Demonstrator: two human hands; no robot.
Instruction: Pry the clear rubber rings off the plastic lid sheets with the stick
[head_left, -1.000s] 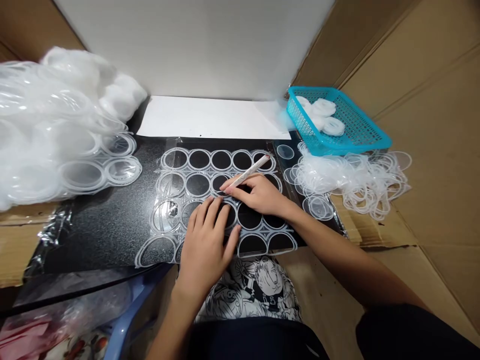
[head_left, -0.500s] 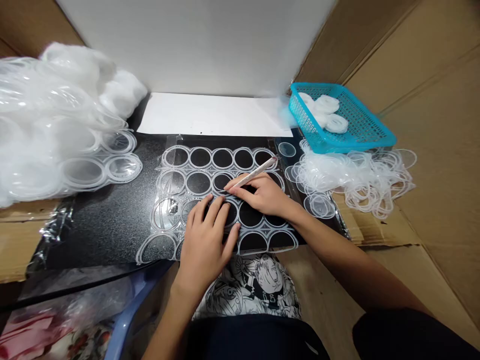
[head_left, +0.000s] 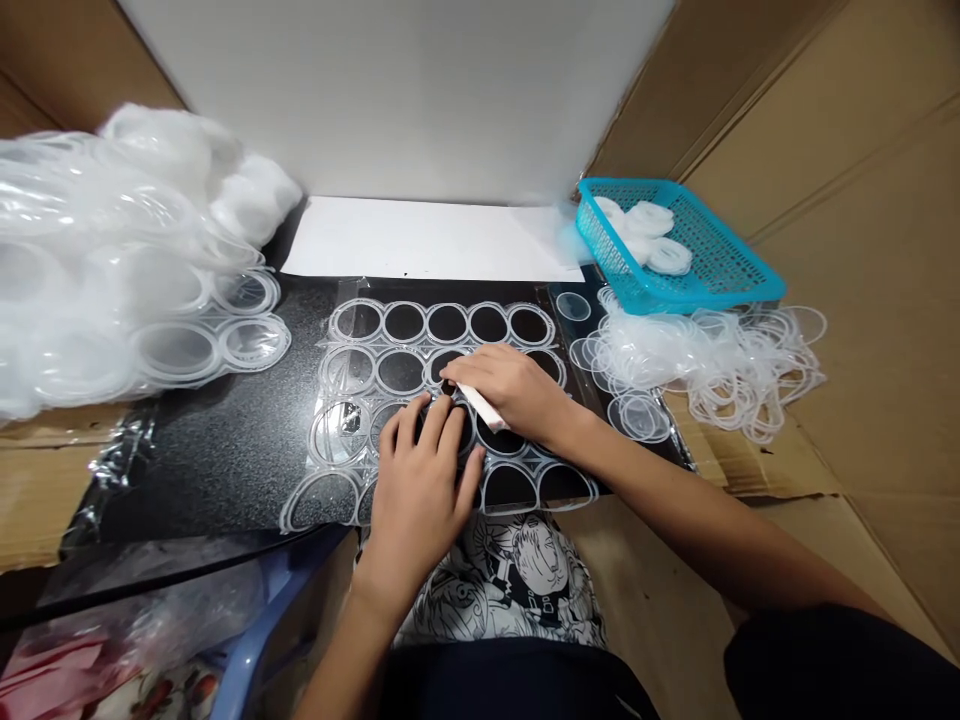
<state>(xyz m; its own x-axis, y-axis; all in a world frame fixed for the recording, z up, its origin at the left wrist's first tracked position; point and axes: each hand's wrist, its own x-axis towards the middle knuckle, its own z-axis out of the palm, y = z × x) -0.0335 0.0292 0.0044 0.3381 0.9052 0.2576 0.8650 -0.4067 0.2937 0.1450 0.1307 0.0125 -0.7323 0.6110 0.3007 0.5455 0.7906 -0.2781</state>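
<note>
A clear plastic sheet with rows of white-edged rings lies flat on the black tabletop. My left hand rests palm down on its lower middle, fingers spread, holding nothing. Just beyond those fingertips, my right hand is closed around a slim white stick-like tool. The tool's outer end points toward me and to the right. Its working tip is hidden under the fingers, near a ring in the second row. Whether the tip touches the plastic, I cannot tell.
Stacked plastic ring sheets and white bundles pile up on the left. A blue basket holding several white ring bundles stands at the back right, with loose clear rings before it. White paper lies along the back wall.
My right hand has turned, so the tool's outer end has swung from pointing away and right to pointing toward me. My left hand stays on the sheet; the view has shifted slightly.
</note>
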